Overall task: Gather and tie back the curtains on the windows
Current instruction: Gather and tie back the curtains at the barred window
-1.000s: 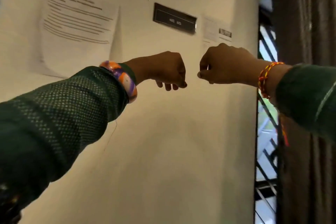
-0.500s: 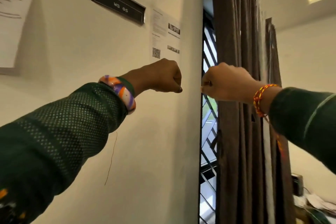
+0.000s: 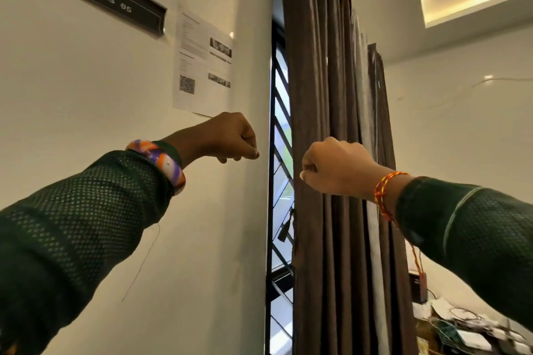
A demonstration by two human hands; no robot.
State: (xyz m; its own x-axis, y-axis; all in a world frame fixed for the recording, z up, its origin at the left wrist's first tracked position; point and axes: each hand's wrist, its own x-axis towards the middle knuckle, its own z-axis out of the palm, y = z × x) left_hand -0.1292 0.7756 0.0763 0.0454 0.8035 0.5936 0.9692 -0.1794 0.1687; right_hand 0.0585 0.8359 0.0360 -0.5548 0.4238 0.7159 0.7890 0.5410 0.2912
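The curtain (image 3: 331, 95) is heavy dark brown cloth, hanging in deep vertical pleats bunched together beside the window (image 3: 281, 153), whose black metal grille of slanted bars shows in a narrow strip between the cloth's left edge and the wall (image 3: 115, 95). The wall is smooth, matte cream plaster; on it sit a black rectangular nameplate (image 3: 111, 4) with pale lettering and a glossy white paper sheet (image 3: 203, 63) printed with text and a square code.

The left hand (image 3: 227, 138) is raised in front of the wall, fingers curled into a fist with nothing visible in them; a chunky orange-and-purple bangle (image 3: 161, 163) rings the wrist above a dotted dark green sleeve. The right hand (image 3: 337, 168) is also fisted, in front of the pleats; I cannot tell whether it touches the cloth. A red-and-yellow thread (image 3: 385, 190) wraps that wrist.

Open air lies between the two fists. At the lower right corner a cluttered desk (image 3: 461, 326) carries papers and wires
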